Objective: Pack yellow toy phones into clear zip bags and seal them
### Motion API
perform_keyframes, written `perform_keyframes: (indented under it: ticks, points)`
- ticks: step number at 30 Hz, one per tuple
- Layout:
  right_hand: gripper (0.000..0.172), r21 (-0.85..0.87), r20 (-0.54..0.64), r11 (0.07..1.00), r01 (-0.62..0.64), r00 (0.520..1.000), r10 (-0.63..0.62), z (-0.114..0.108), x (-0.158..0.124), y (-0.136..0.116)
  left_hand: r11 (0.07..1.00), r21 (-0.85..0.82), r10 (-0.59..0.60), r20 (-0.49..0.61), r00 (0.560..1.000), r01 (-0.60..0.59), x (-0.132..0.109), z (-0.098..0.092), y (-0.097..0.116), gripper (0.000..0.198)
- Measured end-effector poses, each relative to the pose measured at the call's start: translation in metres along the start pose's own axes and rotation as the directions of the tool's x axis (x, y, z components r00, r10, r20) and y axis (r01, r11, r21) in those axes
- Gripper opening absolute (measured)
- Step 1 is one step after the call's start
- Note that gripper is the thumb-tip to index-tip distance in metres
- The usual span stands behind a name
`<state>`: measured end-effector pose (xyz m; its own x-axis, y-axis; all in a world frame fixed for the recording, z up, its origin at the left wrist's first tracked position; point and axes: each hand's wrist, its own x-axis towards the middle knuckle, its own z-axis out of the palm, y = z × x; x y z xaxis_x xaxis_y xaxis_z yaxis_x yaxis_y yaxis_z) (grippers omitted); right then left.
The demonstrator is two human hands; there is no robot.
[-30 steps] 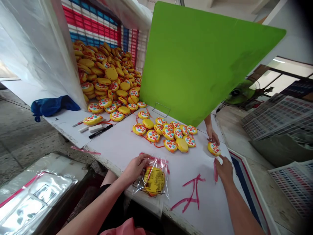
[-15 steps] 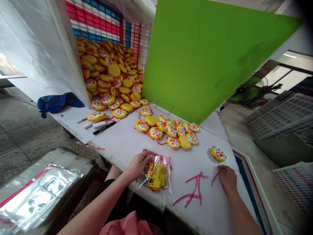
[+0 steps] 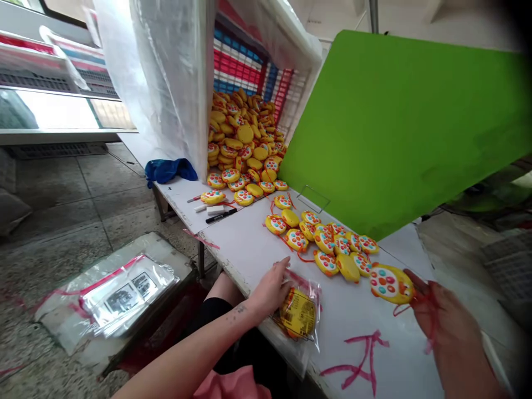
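My right hand (image 3: pixel 451 318) is closed on one end of a yellow toy (image 3: pixel 389 284) and its red cord, raised above the table's right side. The toy is a flat, animal-shaped piece with a white face and coloured dots. At the front edge, my left hand (image 3: pixel 271 289) grips the upper left side of a clear plastic bag (image 3: pixel 313 332); its fingertips are partly hidden. Inside the bag lies a yellow printed piece (image 3: pixel 298 313). Several similar yellow toys (image 3: pixel 324 239) with red cords lie in a cluster beyond my hands.
A large heap of yellow toys (image 3: pixel 245 133) spills from a plastic-lined crate at the back. A green board (image 3: pixel 399 127) leans behind the cluster. Pens (image 3: pixel 220 216) and a blue cloth (image 3: pixel 170 169) lie left. Clear bags (image 3: pixel 133 293) are stacked on a low stool.
My right hand has picked up the single toy by its cord end and lifted it. My left hand stays at the bag. The view has turned left.
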<state>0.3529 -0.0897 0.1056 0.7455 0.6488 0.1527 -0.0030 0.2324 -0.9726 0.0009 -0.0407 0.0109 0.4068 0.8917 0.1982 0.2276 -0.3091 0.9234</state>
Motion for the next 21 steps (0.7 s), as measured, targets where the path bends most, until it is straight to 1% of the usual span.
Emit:
perform_keyframes:
  ticks: [2,3,4,5,8,10,11,12,13,15,16,18,19,21]
  points:
    - [0.006,0.108,0.147,0.988,-0.108,0.985,0.092,0.042,-0.013,-0.002,0.995,0.062,0.084,-0.062,0.995,-0.080,0.001,0.000,0.001,0.068]
    - [0.009,0.145,0.216,0.974,-0.173,0.966,0.139,0.063,-0.020,-0.002,0.992,0.089,0.101,-0.104,0.989,-0.092,0.001,-0.003,0.002,0.071]
    - [0.012,0.158,0.292,0.961,-0.228,0.940,0.175,0.084,-0.027,-0.001,0.989,0.115,0.107,-0.153,0.982,-0.090,0.001,-0.007,0.003,0.074]
    - [0.014,0.154,0.376,0.944,-0.293,0.900,0.219,0.106,-0.034,0.000,0.987,0.141,0.110,-0.204,0.973,-0.082,0.001,-0.015,0.005,0.076]
    - [0.018,0.079,0.591,0.883,-0.462,0.735,0.332,0.167,-0.063,0.010,0.977,0.203,0.126,-0.327,0.937,-0.061,-0.002,-0.046,0.010,0.086]
    - [0.019,-0.001,0.705,0.853,-0.522,0.605,0.371,0.204,-0.085,0.022,0.976,0.205,0.141,-0.349,0.926,-0.072,-0.007,-0.069,0.010,0.092]
    - [0.019,-0.046,0.749,0.852,-0.521,0.546,0.374,0.220,-0.096,0.029,0.979,0.188,0.139,-0.341,0.930,-0.077,-0.009,-0.080,0.009,0.093]
    - [0.021,-0.103,0.789,0.869,-0.484,0.492,0.367,0.234,-0.107,0.037,0.983,0.164,0.128,-0.324,0.937,-0.077,-0.011,-0.089,0.007,0.091]
    - [0.022,-0.158,0.820,0.898,-0.411,0.452,0.351,0.247,-0.116,0.045,0.988,0.138,0.106,-0.307,0.946,-0.066,-0.013,-0.096,0.003,0.087]
    - [0.026,-0.249,0.863,0.943,-0.222,0.390,0.320,0.268,-0.129,0.062,0.995,0.100,0.034,-0.295,0.955,-0.005,-0.017,-0.105,-0.008,0.072]
    - [0.027,-0.279,0.877,0.951,-0.134,0.368,0.310,0.276,-0.134,0.069,0.995,0.094,-0.007,-0.303,0.953,0.037,-0.018,-0.107,-0.014,0.064]
    - [0.028,-0.320,0.890,0.947,-0.005,0.342,0.302,0.287,-0.136,0.082,0.987,0.114,-0.069,-0.336,0.940,0.113,-0.019,-0.108,-0.026,0.056]
    - [0.026,-0.336,0.891,0.941,0.049,0.340,0.300,0.291,-0.134,0.086,0.979,0.145,-0.082,-0.353,0.932,0.140,-0.019,-0.108,-0.031,0.054]
    - [0.020,-0.361,0.891,0.911,0.200,0.363,0.274,0.292,-0.125,0.091,0.953,0.239,-0.086,-0.380,0.921,0.187,-0.019,-0.107,-0.037,0.054]
